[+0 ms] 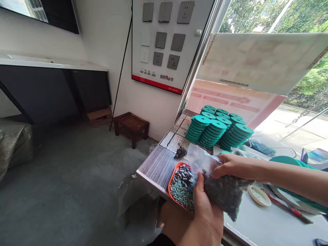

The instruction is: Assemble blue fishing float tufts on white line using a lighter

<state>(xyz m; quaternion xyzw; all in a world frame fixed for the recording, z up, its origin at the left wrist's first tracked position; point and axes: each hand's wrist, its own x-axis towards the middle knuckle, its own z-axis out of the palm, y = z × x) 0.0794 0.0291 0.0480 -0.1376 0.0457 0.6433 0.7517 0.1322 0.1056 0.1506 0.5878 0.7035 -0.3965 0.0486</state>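
A clear plastic bag [228, 194] full of small dark pieces hangs tilted over the table's front edge. My left hand [207, 212] cups it from below, with the thumb up along its near side. At the bag's upper part my right hand [225, 165] is closed on the plastic; some of its fingertips are hidden. Left of the bag, partly covered by it and my left hand, stands an orange-rimmed tray [169, 186] holding metal sleeves and bluish-yellow screws. Just behind the tray lies a small heap of dark screws [180, 152].
Several stacks of green discs [217, 126] stand at the table's back by the window. To the right lie a roll of tape [259, 195], a red-handled tool [289, 208] and a bag of blue pieces [261, 147]. A wooden stool [132, 121] stands on the floor.
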